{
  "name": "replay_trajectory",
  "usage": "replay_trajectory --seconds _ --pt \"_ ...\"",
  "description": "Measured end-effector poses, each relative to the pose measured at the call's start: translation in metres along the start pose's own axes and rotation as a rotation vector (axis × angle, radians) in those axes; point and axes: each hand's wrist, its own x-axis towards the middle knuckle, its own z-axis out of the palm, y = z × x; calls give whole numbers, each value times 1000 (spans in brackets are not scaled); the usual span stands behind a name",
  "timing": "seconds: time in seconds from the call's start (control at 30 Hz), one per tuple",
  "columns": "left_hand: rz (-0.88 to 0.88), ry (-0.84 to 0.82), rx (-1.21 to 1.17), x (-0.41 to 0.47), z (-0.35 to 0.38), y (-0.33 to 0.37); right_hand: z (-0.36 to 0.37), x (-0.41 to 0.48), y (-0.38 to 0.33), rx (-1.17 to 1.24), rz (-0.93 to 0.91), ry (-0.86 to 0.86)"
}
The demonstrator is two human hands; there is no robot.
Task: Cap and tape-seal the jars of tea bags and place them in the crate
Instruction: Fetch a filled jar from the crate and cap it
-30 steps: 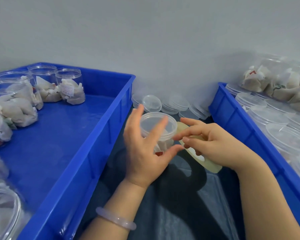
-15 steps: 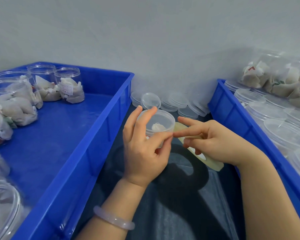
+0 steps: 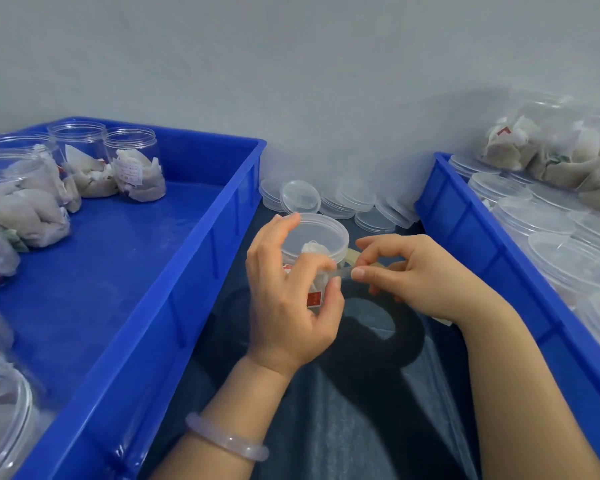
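Observation:
My left hand (image 3: 286, 306) grips a clear capped jar (image 3: 321, 237) of tea bags, held over my lap between two blue crates. My right hand (image 3: 416, 275) holds a roll of clear tape (image 3: 352, 255), mostly hidden behind the fingers. A strip of tape (image 3: 342, 273) stretches from the roll to the jar's side, pinched under my right thumb and touching my left thumb. The jar's lid is on. A red tag shows through the jar wall near my left palm.
The left blue crate (image 3: 201, 258) holds several uncapped jars of tea bags (image 3: 136, 168). The right blue crate (image 3: 465, 216) holds capped jars (image 3: 534, 220), with more stacked on top. Loose clear lids (image 3: 300, 197) lie against the wall between the crates.
My left hand has turned and closed lower around the jar. My right hand has pulled a strip of tape out from the roll onto the jar's side.

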Motion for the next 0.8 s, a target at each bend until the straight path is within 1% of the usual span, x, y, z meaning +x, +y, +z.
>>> replay_trajectory --seconds 0.13,0.23,0.3,0.53,0.7,0.8 --pt "-264 -111 -191 -2 -1 -4 2 1 1 -3 -24 16" --pt "-407 -164 -303 -5 1 -9 4 0 -2 -39 -27 0" --pt "-421 -159 -320 -7 2 -13 5 0 -4 -58 -40 -7" --pt "-447 -100 -343 -3 0 -11 12 5 -3 -30 -70 67" --pt "-457 -97 -355 -2 -1 -11 13 7 -3 -39 -83 75" --pt "-446 -102 -358 -3 -1 -13 12 6 -2 -43 -89 51"
